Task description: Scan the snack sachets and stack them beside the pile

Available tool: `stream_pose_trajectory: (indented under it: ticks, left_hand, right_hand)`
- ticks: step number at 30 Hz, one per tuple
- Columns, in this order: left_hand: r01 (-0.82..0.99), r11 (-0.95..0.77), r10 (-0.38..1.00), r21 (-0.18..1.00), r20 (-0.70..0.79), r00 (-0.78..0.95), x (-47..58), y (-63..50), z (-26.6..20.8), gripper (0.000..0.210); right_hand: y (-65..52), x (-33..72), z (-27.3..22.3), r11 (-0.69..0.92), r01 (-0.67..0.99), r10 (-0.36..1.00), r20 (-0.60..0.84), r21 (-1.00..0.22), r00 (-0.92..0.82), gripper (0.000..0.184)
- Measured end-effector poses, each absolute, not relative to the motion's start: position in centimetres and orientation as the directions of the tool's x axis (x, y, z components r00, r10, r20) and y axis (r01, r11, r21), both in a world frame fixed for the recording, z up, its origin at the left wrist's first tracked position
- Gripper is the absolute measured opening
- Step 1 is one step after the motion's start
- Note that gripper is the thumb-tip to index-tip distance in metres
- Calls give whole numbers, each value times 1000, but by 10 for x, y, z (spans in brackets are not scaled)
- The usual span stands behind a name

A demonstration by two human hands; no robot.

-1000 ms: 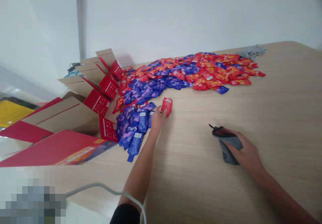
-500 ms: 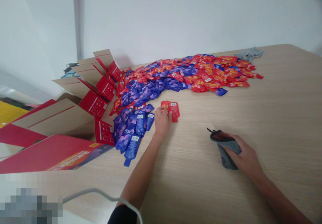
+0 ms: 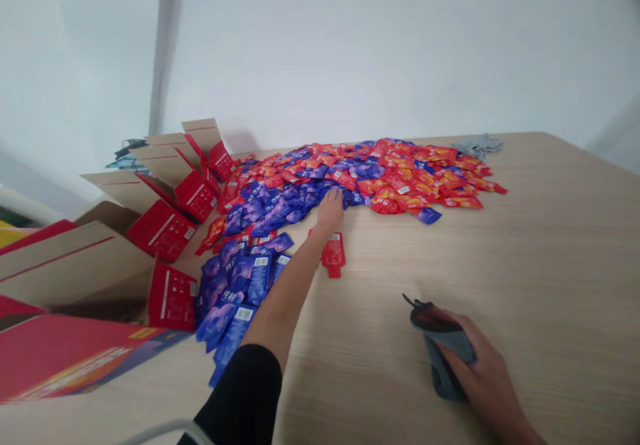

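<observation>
My left hand [image 3: 331,210] reaches forward to the front edge of a long heap of sachets, its fingers out over blue sachets [image 3: 300,200]. Just under that forearm lies a red sachet [image 3: 333,252] with its label side up; another red edge beside it is mostly covered by my arm. My right hand [image 3: 483,365] is wrapped round a grey drawstring pouch [image 3: 443,362]. The pouch's dark mouth faces up and left, with a black cord sticking out. What is inside the pouch cannot be made out.
Red and orange sachets [image 3: 425,178] fill the heap's right side. A smaller pile of blue sachets [image 3: 235,282] lies left of my arm. Open red cartons [image 3: 173,305] line the left edge, flaps up. A grey cloth [image 3: 479,145] lies at the back of the wooden table [image 3: 550,265].
My left hand has left the red sachets and moved forward to the blue ones in the heap. My right hand keeps its hold on the pouch. The view has tilted up.
</observation>
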State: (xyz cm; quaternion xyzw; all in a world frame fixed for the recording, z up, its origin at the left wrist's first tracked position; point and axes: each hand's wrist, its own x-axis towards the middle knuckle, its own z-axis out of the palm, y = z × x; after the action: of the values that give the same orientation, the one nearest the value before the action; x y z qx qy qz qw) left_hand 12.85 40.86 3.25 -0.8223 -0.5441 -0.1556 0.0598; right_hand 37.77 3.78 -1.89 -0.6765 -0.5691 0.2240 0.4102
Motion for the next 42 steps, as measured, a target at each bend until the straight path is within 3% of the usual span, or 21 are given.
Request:
stream_pose_trajectory:
  ticks: [12,19,23,25,32,36,38,39,42]
  left_hand:
    - [922,-382,895,-59,224,385,126,447,31,40]
    - [911,-411,893,-27,190,409,116,427,45,38]
    - [913,-406,896,30,213,391,114,404,57,23]
    - [916,-394,900,69,228,370,112,390,66,26]
    - [880,-381,921,283,199,334,98,310,103,25]
    - [740,-439,883,510,91,461,95,224,101,25]
    - [415,-238,818,878,-49,573,97,175,89,32]
    - [299,-77,768,951,-135,626,98,151,81,35]
    - [170,269,678,948,-312,666,98,88,55,43]
  right_hand:
    - [41,376,-18,-8,602,968,146,-799,206,40]
    - [41,375,-16,-6,617,967,153,-787,205,39]
    - [41,377,-17,6,604,975,140,-797,174,41]
    - [41,377,-17,7,595,976,135,-804,171,41]
    - [42,377,-11,-4,546,959,151,-838,239,42]
    - [41,377,-7,-25,509,929,168,-860,329,44]
    - [41,377,-6,-45,486,914,161,-873,373,45]
    - [41,378,-6,-49,471,908,158,-881,389,46]
    - [40,379,-5,-66,447,884,156,-892,441,46]
